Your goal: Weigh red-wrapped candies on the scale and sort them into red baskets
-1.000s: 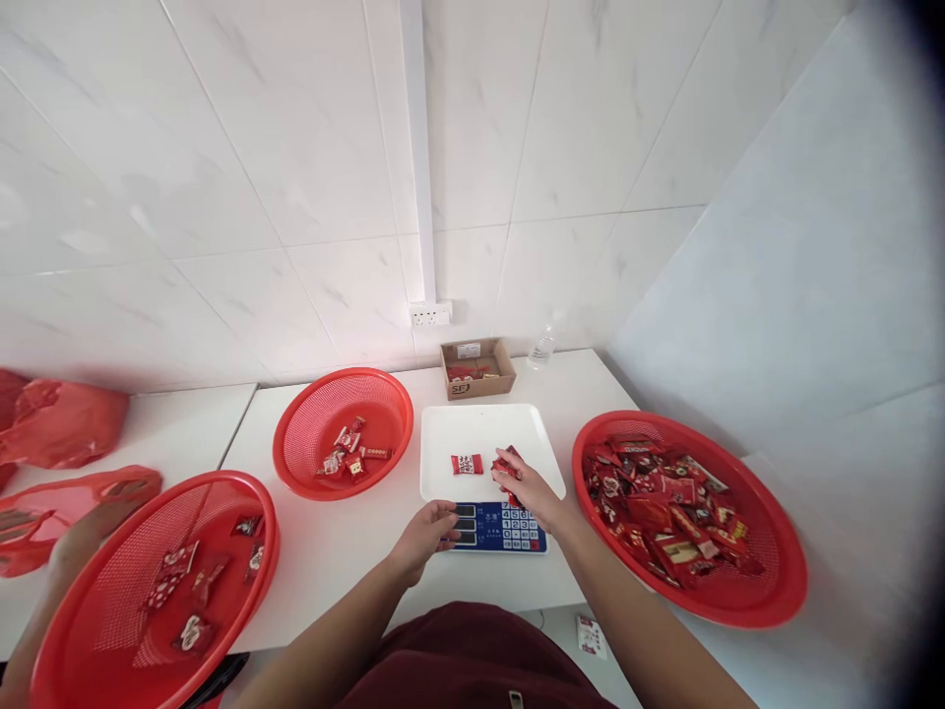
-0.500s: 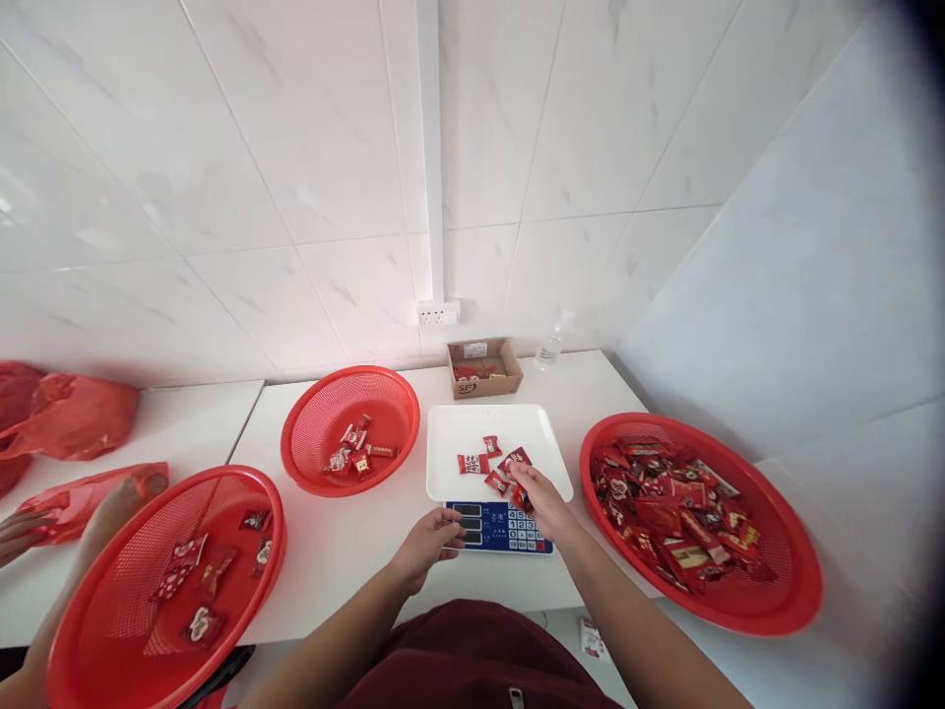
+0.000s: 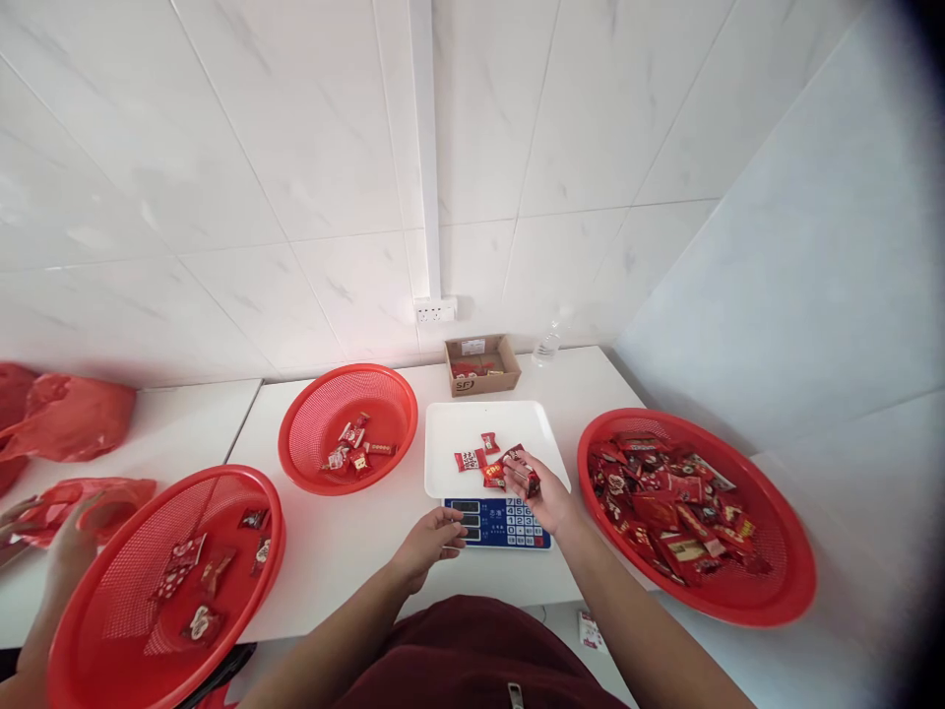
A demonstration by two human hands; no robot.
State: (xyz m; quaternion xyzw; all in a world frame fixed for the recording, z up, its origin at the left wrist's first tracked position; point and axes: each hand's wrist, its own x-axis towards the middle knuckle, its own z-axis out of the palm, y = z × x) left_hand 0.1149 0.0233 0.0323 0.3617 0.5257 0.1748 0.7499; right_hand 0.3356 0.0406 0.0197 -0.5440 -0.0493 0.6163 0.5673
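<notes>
A digital scale (image 3: 487,522) with a blue keypad carries a white tray (image 3: 443,423). Several red wrapped candies lie on this tray, among them a red-and-white candy (image 3: 470,460) and a small candy (image 3: 489,443). My right hand (image 3: 550,495) is over the tray's right side, palm partly up, its fingers closed around a dark red wrapped candy (image 3: 533,483). Its fingers partly cover other candies. My left hand (image 3: 429,544) hovers by the scale's display, loosely bent with its fingers apart, and nothing shows in it.
A red basket (image 3: 793,581) full of wrapped candies stands at right. Two red baskets with fewer candies, a middle one (image 3: 302,418) and a near one (image 3: 81,630), are at left. Behind are a cardboard box (image 3: 483,382) and a bottle (image 3: 547,347). Another person's hands handle a red bag (image 3: 125,492).
My right hand has turned palm upward over the tray, with a candy in its fingers. A yellow-marked red candy now shows on the tray. The other person's hands have shifted on the bag.
</notes>
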